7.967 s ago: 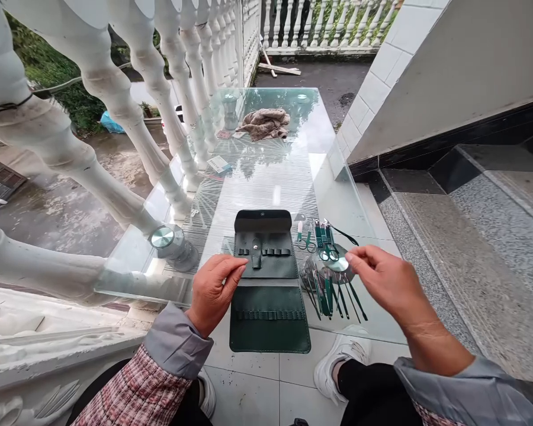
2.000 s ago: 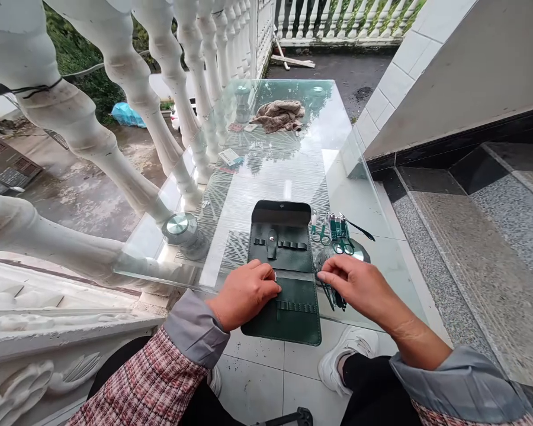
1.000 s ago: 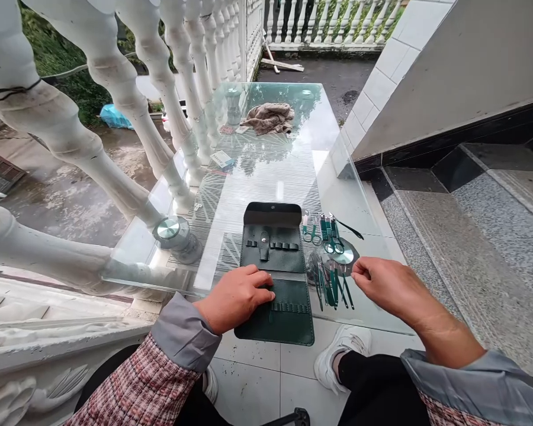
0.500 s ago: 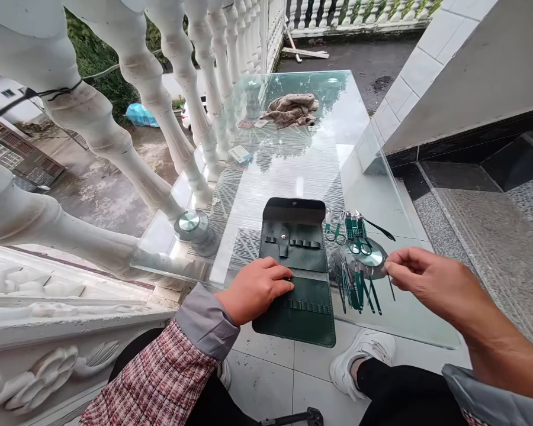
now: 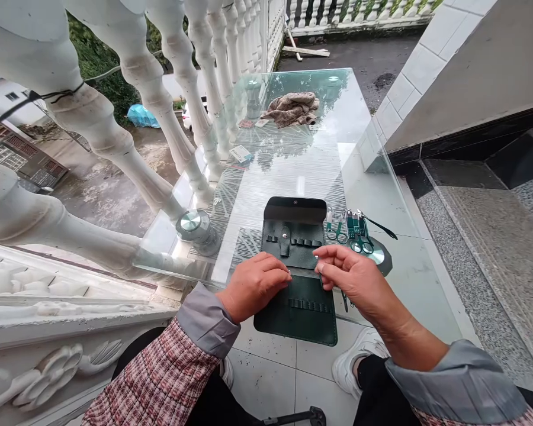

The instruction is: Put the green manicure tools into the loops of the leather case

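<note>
A dark green manicure case (image 5: 293,322) lies unfolded on the glass table, with a row of elastic loops on its lower panel and more loops and a snapped strap above. My left hand (image 5: 258,285) rests on the case's left side, fingers curled and pressed together; what they pinch is hidden. Over the case's right edge, my right hand (image 5: 349,273) pinches a slim manicure tool, mostly covered by the fingers. Beyond that hand lie small scissors (image 5: 336,232), nail clippers (image 5: 354,225) and a second pair of scissors (image 5: 362,245). The slender tools beneath my right hand are largely hidden.
The glass table (image 5: 302,171) stands beside a white balustrade (image 5: 160,77). On it are a crumpled brown cloth (image 5: 291,110) at the far end and a small card (image 5: 240,154) at left. Stone steps (image 5: 484,236) rise on the right.
My right hand has moved left from beside the loose tools to above the case, bringing a slim tool. My left hand stays on the case, its fingertips drawn closer together.
</note>
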Action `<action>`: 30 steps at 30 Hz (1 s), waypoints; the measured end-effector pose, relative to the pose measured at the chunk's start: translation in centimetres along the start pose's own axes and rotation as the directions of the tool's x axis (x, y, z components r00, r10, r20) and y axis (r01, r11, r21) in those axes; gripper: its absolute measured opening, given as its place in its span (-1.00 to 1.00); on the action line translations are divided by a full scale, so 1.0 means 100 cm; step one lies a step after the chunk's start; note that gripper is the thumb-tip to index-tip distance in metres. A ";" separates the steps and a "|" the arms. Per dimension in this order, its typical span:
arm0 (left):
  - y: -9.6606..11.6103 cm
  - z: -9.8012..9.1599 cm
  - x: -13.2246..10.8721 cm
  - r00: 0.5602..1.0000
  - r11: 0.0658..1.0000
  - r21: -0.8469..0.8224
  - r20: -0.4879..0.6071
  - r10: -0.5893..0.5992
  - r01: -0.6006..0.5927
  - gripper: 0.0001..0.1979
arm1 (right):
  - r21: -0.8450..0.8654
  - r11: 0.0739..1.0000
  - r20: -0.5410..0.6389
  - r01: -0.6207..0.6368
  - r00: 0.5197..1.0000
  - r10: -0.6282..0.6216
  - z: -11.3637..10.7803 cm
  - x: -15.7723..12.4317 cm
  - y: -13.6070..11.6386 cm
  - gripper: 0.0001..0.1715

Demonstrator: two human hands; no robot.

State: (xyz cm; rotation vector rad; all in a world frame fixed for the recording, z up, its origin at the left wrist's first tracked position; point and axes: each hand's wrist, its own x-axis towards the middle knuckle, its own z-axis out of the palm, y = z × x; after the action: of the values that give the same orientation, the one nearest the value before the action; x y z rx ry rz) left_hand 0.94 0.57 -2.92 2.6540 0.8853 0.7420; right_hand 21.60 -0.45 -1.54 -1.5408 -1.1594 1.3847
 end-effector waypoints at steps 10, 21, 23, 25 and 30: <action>-0.001 -0.001 -0.005 0.999 0.995 0.100 0.033 0.022 -0.025 -0.77 | -0.204 0.944 -0.203 0.258 0.933 -0.299 0.021 0.008 0.010 -0.78; -0.003 0.001 -0.007 0.992 0.984 0.166 0.119 0.038 -0.058 -0.79 | -0.550 0.613 -0.084 0.568 0.692 -0.717 0.024 0.000 0.002 -0.94; -0.003 0.001 -0.007 0.992 0.985 0.166 0.119 0.030 -0.050 -0.81 | -0.557 0.578 -0.055 0.597 0.668 -0.742 0.022 -0.001 0.001 -0.93; -0.003 0.001 -0.007 0.991 0.985 0.166 0.132 0.026 -0.048 -0.82 | -0.554 0.565 -0.037 0.611 0.660 -0.750 0.020 -0.002 0.002 -0.92; -0.003 0.004 -0.007 0.985 0.990 0.134 0.173 0.027 -0.051 -0.82 | -0.533 0.556 0.001 0.638 0.658 -0.753 0.019 -0.004 0.003 -0.90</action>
State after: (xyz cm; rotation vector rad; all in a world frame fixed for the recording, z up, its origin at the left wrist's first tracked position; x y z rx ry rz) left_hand 0.49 0.35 -3.64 2.8120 0.8701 0.4676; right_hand 19.77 -0.98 -1.95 -1.2473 -1.8090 0.3498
